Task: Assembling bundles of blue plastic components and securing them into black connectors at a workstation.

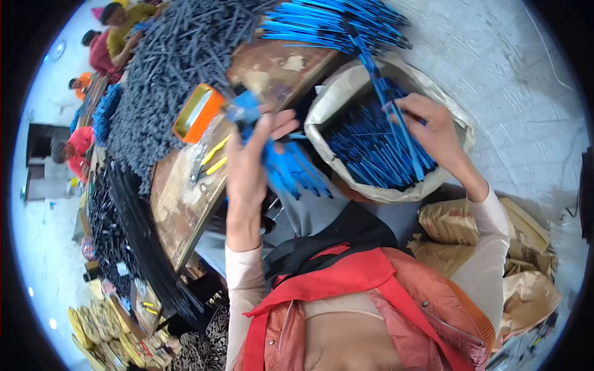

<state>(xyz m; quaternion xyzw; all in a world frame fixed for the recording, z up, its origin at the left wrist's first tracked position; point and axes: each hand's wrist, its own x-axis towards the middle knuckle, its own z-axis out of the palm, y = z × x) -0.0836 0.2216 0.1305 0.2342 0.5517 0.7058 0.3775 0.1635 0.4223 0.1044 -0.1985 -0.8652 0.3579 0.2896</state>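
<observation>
My left hand [250, 154] is closed on a bundle of blue strips with dark tips [294, 170]. Its thumb and fingers lie across the middle, and the bundle's upper end is blurred. Over a white sack [322, 111], my right hand [430, 127] pinches a few long blue strips with black ends [374, 71], held slantwise. Many similar blue strips [365, 151] fill the sack below. Close to my left wrist, a tool with yellow handles [213, 156] rests on the worn wooden table [176, 201].
An orange box [198, 113] stands beside a large heap of grey pieces [148, 93]. More blue strips [334, 25] lie at the table's far end. Long black strips [142, 235] hang at the left. Brown paper sacks [451, 232] lie at right. Several people [114, 40] sit farther left.
</observation>
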